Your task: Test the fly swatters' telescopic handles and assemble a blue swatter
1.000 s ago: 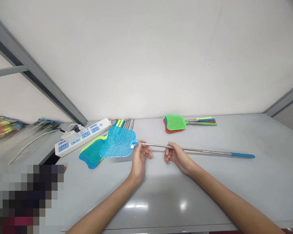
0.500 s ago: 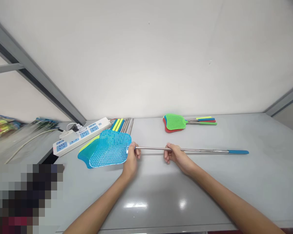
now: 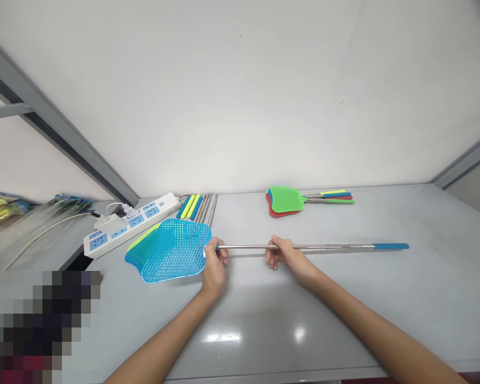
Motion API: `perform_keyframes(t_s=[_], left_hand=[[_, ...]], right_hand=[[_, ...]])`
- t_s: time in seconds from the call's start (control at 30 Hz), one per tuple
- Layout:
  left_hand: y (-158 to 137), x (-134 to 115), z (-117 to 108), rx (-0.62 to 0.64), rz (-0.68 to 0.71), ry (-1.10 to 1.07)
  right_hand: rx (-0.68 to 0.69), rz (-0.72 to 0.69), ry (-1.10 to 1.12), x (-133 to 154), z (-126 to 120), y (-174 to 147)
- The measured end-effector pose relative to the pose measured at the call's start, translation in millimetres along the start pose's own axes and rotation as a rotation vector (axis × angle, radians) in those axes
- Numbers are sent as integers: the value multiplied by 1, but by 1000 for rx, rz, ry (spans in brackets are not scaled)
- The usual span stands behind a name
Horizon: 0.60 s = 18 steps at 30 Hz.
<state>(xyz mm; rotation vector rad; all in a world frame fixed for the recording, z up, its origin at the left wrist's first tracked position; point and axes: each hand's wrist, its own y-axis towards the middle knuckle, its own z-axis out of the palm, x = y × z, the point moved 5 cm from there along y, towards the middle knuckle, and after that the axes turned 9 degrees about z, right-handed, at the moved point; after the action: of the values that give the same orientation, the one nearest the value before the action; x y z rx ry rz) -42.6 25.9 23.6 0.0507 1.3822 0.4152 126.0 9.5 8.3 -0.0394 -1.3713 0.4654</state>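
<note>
A blue fly swatter (image 3: pixel 180 250) with a long extended metal rod and a blue grip lies crosswise in my two hands. My left hand (image 3: pixel 215 266) is closed at the neck, where the mesh head meets the rod. Closed on the middle of the rod is my right hand (image 3: pixel 284 253). Under the blue mesh, at left, other swatter heads (image 3: pixel 135 260) in yellow and blue lie on the table. Behind them are blue and yellow grips (image 3: pixel 190 206) and several metal rods (image 3: pixel 208 209) side by side.
A stack of swatters (image 3: pixel 287 199), green on top, lies at the back by the wall. At left a white power strip (image 3: pixel 136 223) holds plugs and a cable. Plastic-wrapped items (image 3: pixel 36 218) lie beyond it. The grey table (image 3: pixel 344 309) runs up to the wall.
The held swatter's mesh head has tipped and dropped slightly toward me, with my left hand slightly lower. My right hand keeps its grip on the rod. The view has shifted slightly.
</note>
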Motion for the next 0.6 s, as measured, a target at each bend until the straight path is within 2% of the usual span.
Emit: perform_keyframes(t_s=[0.27, 0.43, 0.6], left_hand=[[-2, 1, 1, -2, -39, 91], [0, -4, 4, -9, -40, 118], [2, -2, 9, 5, -81, 67]], right_hand=[[-17, 40, 109, 0, -2, 1], [-38, 52, 80, 0, -2, 0], [-20, -17, 64, 4, -3, -1]])
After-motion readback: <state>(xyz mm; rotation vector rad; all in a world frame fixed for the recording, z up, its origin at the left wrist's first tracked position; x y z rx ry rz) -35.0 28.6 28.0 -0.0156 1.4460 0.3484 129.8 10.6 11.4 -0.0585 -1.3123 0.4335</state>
